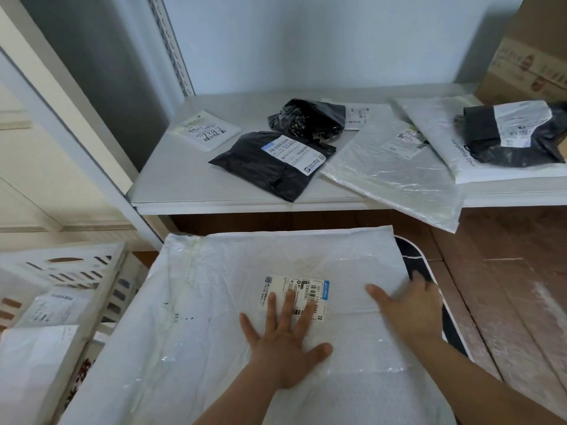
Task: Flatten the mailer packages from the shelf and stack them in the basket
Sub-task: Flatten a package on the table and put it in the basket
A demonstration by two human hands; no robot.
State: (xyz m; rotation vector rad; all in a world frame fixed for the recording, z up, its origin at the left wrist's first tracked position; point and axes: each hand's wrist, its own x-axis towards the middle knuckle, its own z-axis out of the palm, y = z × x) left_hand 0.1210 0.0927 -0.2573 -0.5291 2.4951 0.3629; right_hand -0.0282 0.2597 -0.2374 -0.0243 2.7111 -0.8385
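Left hand [283, 342] and right hand [409, 305] press flat, fingers spread, gripping nothing, on the white bubble mailer [214, 302]; slick plastic may slide off its support [414, 259].

Large white mailer [214, 317] hides nearly all of the dark surface [411, 256] beneath it; its near edge is cut off by the frame. Cardboard box [527, 56], far right, is cropped. Basket [70, 271], near left, is blurred and cropped. Shipping label [296, 294] print is illegible, partly under the left hand [285, 342].
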